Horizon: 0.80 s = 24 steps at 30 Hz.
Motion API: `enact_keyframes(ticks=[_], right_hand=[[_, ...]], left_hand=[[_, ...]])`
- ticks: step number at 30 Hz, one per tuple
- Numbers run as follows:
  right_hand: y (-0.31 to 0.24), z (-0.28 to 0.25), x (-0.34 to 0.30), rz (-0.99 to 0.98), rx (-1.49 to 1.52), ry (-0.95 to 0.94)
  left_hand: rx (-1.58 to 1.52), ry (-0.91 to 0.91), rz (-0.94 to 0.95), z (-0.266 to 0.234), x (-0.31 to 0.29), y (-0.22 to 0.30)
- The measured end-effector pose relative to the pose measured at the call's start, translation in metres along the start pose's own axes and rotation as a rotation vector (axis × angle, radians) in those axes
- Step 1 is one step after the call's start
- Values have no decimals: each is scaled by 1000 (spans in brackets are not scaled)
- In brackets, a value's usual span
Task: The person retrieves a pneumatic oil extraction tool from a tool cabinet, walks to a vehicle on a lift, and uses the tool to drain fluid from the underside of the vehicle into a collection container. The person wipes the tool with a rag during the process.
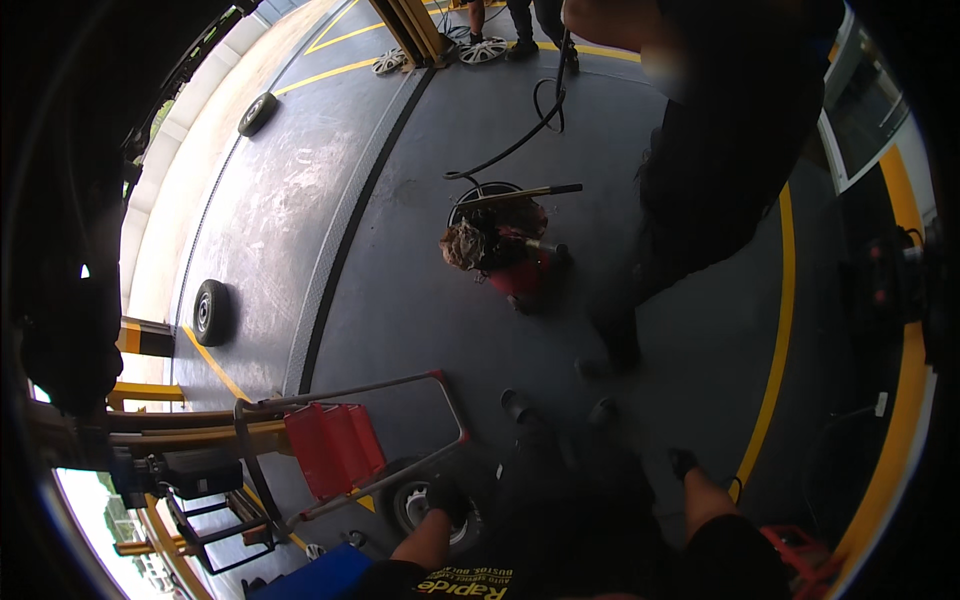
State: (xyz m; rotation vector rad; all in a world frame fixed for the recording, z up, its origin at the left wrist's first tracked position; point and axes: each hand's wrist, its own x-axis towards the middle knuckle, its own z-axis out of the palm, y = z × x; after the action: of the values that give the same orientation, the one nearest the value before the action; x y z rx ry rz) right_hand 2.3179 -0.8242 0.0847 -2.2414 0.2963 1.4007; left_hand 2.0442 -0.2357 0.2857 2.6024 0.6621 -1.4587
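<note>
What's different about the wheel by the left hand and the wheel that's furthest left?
The near wheel looks bigger in the picture, while the leftmost wheel looks smaller.
The near wheel shows a wide, round face; the leftmost wheel looks like a narrow oval from this angle.
The near wheel is partly hidden behind the gloved left hand, but no hand covers the leftmost wheel.
Both have a black tyre around a silvery-grey rim.

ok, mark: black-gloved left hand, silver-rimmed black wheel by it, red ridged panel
Black-gloved left hand (449, 499): head view, back of glove.
Silver-rimmed black wheel (408, 505): head view, rim's left side.
Red ridged panel (335, 450): head view, broad face.
</note>
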Motion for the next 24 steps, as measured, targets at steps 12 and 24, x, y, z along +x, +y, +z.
enact_keyframes(ticks=[12,24], right_hand=[[-125,21,25,-1047,-377,335],[-37,-37,-33,-269,124,37]], left_hand=[[-1478,230,64,-61,98,71],[-1640,515,680,-249,260,179]])
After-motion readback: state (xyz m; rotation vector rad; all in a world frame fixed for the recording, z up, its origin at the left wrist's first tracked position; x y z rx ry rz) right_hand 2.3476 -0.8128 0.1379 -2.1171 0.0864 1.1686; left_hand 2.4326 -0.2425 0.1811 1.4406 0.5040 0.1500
